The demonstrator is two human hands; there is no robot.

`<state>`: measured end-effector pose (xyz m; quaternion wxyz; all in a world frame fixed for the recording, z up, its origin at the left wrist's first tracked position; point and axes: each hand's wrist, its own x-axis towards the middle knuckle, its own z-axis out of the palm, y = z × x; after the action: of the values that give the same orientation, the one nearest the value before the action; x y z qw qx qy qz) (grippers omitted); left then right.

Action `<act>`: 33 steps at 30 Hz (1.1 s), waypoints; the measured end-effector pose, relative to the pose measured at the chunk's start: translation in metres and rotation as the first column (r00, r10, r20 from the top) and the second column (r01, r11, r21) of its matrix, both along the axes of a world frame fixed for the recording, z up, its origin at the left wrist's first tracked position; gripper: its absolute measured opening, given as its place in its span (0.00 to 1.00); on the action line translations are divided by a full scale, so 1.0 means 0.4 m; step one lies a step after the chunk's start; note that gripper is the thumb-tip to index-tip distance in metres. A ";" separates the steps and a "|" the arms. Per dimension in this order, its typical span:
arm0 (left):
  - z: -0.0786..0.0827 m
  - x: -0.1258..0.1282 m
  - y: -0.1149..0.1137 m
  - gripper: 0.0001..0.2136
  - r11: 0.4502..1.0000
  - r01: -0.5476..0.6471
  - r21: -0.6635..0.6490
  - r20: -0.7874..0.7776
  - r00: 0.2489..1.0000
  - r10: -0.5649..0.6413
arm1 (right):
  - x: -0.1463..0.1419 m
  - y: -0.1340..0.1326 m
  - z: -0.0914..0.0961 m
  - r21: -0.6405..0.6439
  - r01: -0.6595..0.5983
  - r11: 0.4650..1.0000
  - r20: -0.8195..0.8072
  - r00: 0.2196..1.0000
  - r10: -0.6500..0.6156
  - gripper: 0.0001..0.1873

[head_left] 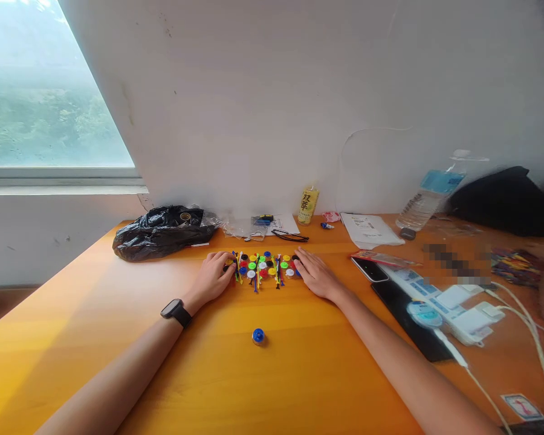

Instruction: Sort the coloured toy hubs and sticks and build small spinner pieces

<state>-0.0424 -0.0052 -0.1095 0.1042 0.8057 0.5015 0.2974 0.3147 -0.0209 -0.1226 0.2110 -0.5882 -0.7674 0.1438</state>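
Left hand [214,279] curls its fingers at the left end of a row of coloured discs [263,266], seemingly touching, though whether it pinches anything cannot be told; the right hand [316,277] lies with fingers spread at the right end, apparently gripping nothing. So far, the discs sit gathered closely, with thin sticks [256,281] among them; how much is left cannot be judged. They lie between the hands, while one blue piece [258,336] stands apart, nearer the person, untouched.
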 end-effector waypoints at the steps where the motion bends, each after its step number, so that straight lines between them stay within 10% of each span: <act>1: 0.001 0.000 0.001 0.11 1.000 -0.001 0.010 0.002 1.000 0.001 | 0.000 0.000 0.000 0.003 0.000 1.000 -0.001 1.000 0.000 0.43; 33: 0.003 0.005 0.000 0.08 0.998 0.009 0.066 0.103 0.995 -0.016 | -0.001 0.000 0.002 0.010 0.002 1.000 0.006 1.000 -0.002 0.43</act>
<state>-0.0403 -0.0054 -0.1081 0.1055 0.7954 0.4803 0.3542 0.3142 -0.0208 -0.1220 0.2120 -0.5881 -0.7682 0.1378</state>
